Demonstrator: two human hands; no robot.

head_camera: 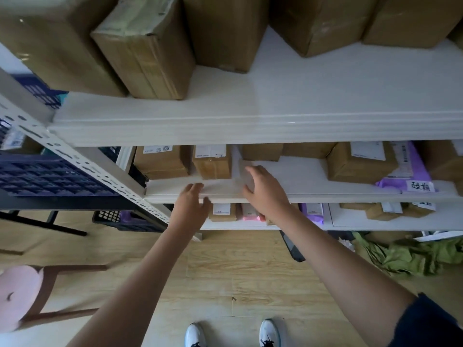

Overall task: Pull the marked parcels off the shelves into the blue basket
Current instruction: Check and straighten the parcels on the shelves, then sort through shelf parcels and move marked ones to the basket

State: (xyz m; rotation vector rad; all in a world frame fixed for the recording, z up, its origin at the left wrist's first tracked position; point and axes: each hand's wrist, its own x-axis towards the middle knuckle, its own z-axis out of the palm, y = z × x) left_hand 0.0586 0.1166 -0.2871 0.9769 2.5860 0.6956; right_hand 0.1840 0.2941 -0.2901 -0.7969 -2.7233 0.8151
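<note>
Both hands reach toward the front edge of the middle shelf [288, 171] at the centre of the frame. The left hand [191, 209] hangs loosely open with fingers spread just below the shelf lip, holding nothing. The right hand [263, 189] is also open, its fingers curled over a pale, blurred flat thing lying on the shelf; I cannot tell whether it grips it. Just behind the hands stand two brown cardboard parcels, a wider one [161, 162] toward the left and a smaller taped one [213, 162] beside it, each bearing a white label too blurred to read. Further right sits another labelled brown parcel [360, 162], and beside it a purple mailer bag [408, 176] with a white tag carrying handwritten Chinese characters that I cannot make out for certain. Large brown boxes [142, 51] crowd the top shelf in the upper part of the frame. The lowest shelf holds small brown parcels [223, 212], a pink packet [250, 212] and another purple one [313, 211]. A blue basket [50, 176] sits at the left edge, beyond the perforated white upright [82, 161] of the rack. Lower left stands a pink-seated stool [20, 294]; crumpled green paper [413, 256] lies on the wooden floor [225, 271] at the right, and white shoes [195, 334] show at the bottom.
</note>
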